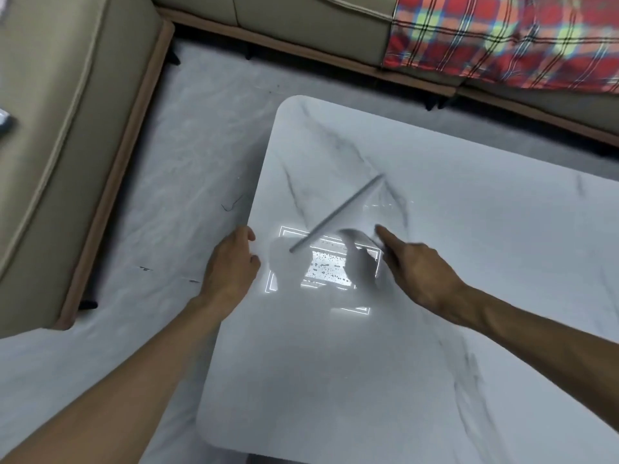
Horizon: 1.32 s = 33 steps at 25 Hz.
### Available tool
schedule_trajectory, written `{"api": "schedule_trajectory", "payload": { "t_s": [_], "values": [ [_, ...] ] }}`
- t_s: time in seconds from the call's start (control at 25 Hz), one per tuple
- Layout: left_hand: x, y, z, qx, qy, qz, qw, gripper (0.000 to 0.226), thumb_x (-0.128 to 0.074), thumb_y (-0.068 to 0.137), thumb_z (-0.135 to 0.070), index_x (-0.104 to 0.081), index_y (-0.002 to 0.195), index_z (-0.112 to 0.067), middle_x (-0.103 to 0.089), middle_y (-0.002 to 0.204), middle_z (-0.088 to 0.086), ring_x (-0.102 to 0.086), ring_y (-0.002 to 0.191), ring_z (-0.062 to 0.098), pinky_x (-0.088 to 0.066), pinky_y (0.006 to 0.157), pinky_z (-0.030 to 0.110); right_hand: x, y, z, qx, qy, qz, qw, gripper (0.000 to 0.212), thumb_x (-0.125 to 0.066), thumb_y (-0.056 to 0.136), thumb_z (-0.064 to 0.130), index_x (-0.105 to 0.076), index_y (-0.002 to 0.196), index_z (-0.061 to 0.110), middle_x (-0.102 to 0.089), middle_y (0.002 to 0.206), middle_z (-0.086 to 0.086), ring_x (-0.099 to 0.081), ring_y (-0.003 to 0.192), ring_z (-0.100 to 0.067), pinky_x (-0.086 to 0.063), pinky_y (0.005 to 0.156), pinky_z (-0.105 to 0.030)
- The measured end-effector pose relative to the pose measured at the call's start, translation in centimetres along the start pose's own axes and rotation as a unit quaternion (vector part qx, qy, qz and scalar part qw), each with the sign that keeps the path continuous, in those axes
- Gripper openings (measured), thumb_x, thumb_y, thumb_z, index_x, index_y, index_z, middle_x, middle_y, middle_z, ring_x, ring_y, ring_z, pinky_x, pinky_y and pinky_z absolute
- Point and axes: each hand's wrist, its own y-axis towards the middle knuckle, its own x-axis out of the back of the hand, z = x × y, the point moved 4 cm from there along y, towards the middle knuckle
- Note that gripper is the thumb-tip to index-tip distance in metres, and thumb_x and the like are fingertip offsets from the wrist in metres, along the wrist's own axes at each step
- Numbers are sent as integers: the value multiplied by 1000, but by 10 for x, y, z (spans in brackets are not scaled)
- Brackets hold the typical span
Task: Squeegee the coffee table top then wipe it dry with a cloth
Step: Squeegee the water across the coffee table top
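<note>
The squeegee (pixel 336 214) blade lies on the wet coffee table (pixel 435 329); the right hand (pixel 422 266) seems to grip its handle, the left hand (pixel 231 262) rests loosely curled, empty, at the edge. Squeegeeing step; next, a steady pull across the droplets (pixel 326 266).

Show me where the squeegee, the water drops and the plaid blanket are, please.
squeegee (pixel 336 214): head view, middle of its long grey blade.
water drops (pixel 326 266): head view, droplets in the bright reflection on the table.
plaid blanket (pixel 502 35): head view, red checked cloth on the sofa.

One coffee table (pixel 435 296), one squeegee (pixel 336 214), two hands: left (pixel 231 262), right (pixel 418 266); one plaid blanket (pixel 502 35).
</note>
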Motion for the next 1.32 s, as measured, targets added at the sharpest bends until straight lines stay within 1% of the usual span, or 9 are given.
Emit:
{"api": "schedule_trajectory", "payload": {
  "t_s": [0.2,0.28,0.36,0.48,0.72,0.88,1.04,1.2,1.32],
  "values": [
    [15,-24,23,61,-77,-17,995,18,-70,81,-4,-59,80,-19,-61,72,-7,-59,69,10,-52,62,27,44,-1,13,7,15,-30,999,38,-36,102,29,-40,138,21,-66,91,-19,-58,81,-43,-50,72,-43],
    [18,-27,26,83,-87,-32,992,14,-69,82,-5,-64,78,-17,-60,67,-12,-60,68,9,-49,59,22,62,45,48,4,71,-70,995,24,-34,101,24,-46,120,16,-62,89,-17,-55,78,-41,-51,56,-35],
    [21,-28,27,85,-72,-51,992,15,-64,82,-3,-67,77,-16,-63,69,-12,-62,69,11,-51,61,24,71,98,79,-49,143,-92,984,9,-31,99,23,-38,103,21,-55,88,-16,-49,72,-34,-35,34,-27],
    [24,-30,30,84,-53,-62,993,19,-52,83,-5,-64,72,-16,-67,70,-3,-62,70,20,-53,64,33,57,137,109,-93,162,-103,977,17,-32,98,21,-42,110,19,-52,98,-21,-50,76,-32,-35,40,-26],
    [20,-37,45,127,-18,-62,990,27,-41,95,-16,-66,85,-9,-70,88,8,-60,85,34,-50,75,40,-27,54,90,115,9,-57,992,48,-35,99,29,-30,147,25,-66,95,-22,-61,84,-44,-42,66,-40],
    [21,-42,42,143,2,-21,990,45,-38,100,-32,-59,67,-10,-64,71,9,-60,73,32,-41,62,33,-43,-17,25,122,-106,30,986,53,-32,101,31,-16,151,40,-63,95,-4,-61,80,-35,-44,63,-37],
    [32,-51,39,229,-57,-39,971,63,-44,93,-56,-44,49,-10,-54,53,5,-54,57,28,-41,58,34,-14,-36,5,123,-124,7,985,49,-29,101,39,-21,149,44,-65,98,3,-62,84,-29,-48,68,-37],
    [36,-62,46,244,-133,-65,958,46,-45,96,-36,-61,67,-4,-67,70,9,-64,71,30,-51,68,40,-39,-19,80,241,-61,36,968,47,-27,99,53,-26,146,50,-64,121,7,-60,109,-24,-46,81,-33],
    [33,-68,57,257,-133,-75,954,38,-45,96,-26,-60,84,7,-69,87,17,-63,78,30,-52,72,42,-83,-11,124,299,-116,73,944,42,-27,102,49,-28,144,51,-62,126,3,-60,112,-27,-45,85,-34]
  ]
}}
